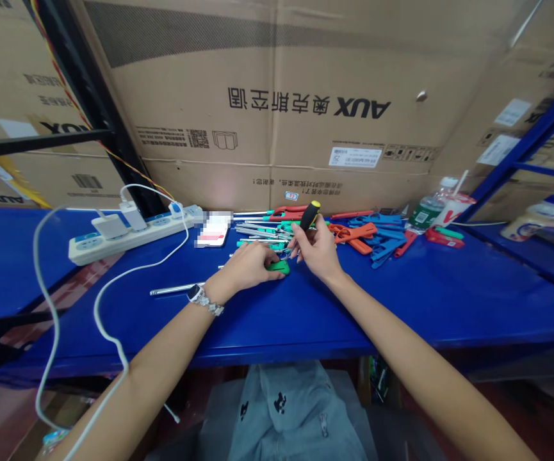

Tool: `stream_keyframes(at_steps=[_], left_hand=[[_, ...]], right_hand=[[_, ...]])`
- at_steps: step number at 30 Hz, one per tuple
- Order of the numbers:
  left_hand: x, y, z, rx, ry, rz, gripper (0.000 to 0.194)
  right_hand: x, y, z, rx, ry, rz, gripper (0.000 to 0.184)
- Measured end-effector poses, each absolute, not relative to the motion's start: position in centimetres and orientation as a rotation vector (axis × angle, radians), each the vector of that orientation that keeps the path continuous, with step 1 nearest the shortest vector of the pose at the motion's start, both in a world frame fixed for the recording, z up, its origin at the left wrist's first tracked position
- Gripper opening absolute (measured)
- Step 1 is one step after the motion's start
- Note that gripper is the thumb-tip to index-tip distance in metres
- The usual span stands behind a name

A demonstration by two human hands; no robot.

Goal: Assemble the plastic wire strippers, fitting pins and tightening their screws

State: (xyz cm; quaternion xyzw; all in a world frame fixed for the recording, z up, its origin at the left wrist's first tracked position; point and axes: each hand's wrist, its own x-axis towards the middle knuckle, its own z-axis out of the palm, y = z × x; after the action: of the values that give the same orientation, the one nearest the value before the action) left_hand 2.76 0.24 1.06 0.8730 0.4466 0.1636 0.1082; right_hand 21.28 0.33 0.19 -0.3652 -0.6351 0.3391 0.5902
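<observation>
My left hand (252, 266) is closed on a green plastic handle (280, 266), held low over the blue tabletop. A long metal tube (175, 290) comes out on the other side of this wrist, in line with the handle; the hand hides whether they join. My right hand (317, 246) grips a screwdriver (310, 215) by its black and yellow handle, with the butt end upward. Its tip is down by the green handle and too small to make out. Just beyond both hands lie several similar teal handles with metal tubes (262, 229).
Orange handles (356, 234) and blue handles (386, 237) are heaped to the right, before a bottle (423, 211) and a cup (454, 208). A power strip (135, 234) with white cables stands left, near a phone (213, 229). A large cardboard box (277, 128) walls the back.
</observation>
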Motion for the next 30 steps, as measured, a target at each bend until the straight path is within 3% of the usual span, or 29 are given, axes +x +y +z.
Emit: stream_keyframes(at_steps=[11,14,19,23,30], left_hand=[[2.6,0.2,1.1,2.531,1.339,0.443,0.027],[2.2,0.2,1.4,2.478,1.237,0.700,0.033],[3.6,0.5,4.2,2.066,1.095,1.470,0.032],[6.8,1.3,6.0,2.029,0.991,1.538,0.036],[7.8,1.1,5.8,2.101,0.833,1.533,0.019]], right_hand=[[21.4,0.4,0.3,-0.879,-1.571,0.865,0.041],[21.5,0.4,0.4,-0.895,-1.592,0.818,0.039],[21.6,0.8,0.6,-0.900,-1.628,0.703,0.037],[21.6,1.3,0.2,-0.977,-1.621,0.611,0.029],[21.6,1.5,0.2,-0.975,-1.649,0.620,0.027]])
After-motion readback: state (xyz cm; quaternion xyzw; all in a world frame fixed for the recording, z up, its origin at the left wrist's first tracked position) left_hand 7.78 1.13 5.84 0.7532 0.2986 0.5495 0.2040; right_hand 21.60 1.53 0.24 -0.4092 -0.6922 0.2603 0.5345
